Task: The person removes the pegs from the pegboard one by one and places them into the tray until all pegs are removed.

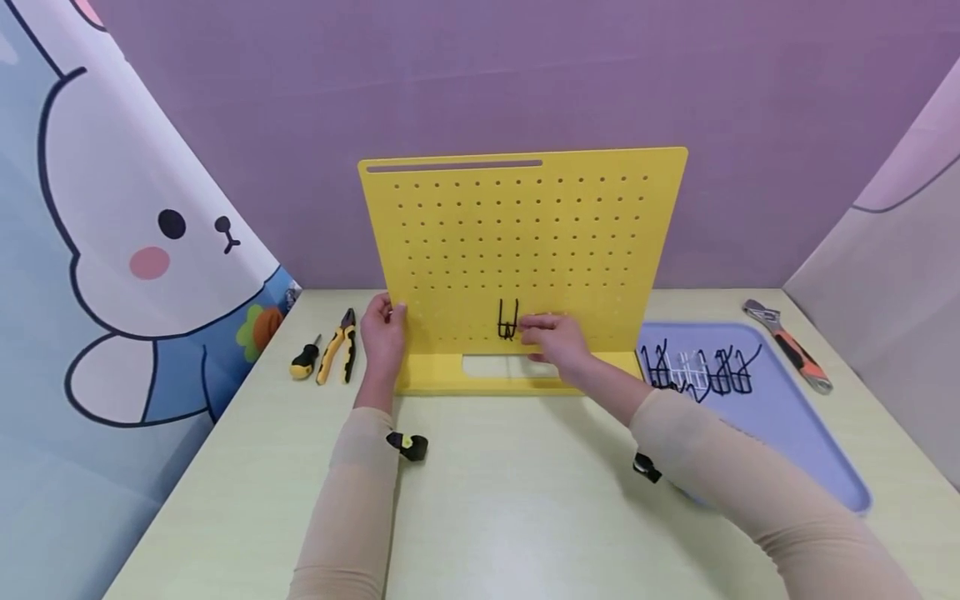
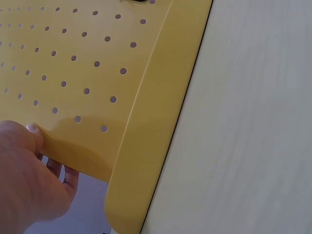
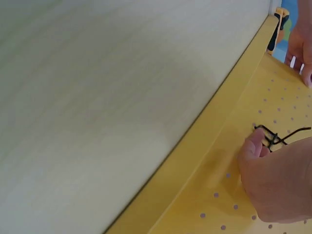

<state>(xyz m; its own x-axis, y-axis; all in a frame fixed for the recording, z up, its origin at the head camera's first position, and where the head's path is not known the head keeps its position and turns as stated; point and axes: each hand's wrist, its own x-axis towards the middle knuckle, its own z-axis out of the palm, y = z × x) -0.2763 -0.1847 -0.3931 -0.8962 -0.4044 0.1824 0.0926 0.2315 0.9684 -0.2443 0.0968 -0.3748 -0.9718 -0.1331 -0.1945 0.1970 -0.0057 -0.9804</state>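
A yellow pegboard (image 1: pixel 517 250) stands upright on its yellow base on the table. My left hand (image 1: pixel 384 333) grips the board's lower left edge, thumb on the front face and fingers behind, as the left wrist view shows. Low on the board, near its middle, sits a black wire hook (image 1: pixel 507 321) with two prongs. My right hand (image 1: pixel 557 340) is at the hook's right side. In the right wrist view, the fingertips of that hand (image 3: pixel 278 180) pinch the hook (image 3: pixel 273 137) near the board's face; part of it is hidden behind them.
To the right, a lavender tray (image 1: pixel 787 442) holds several black wire hooks (image 1: pixel 723 371) and a white wire piece (image 1: pixel 688 371). An adjustable wrench (image 1: pixel 791 346) lies beyond the tray. Left of the board lie pliers (image 1: pixel 337 348) and a short screwdriver (image 1: pixel 305 360).
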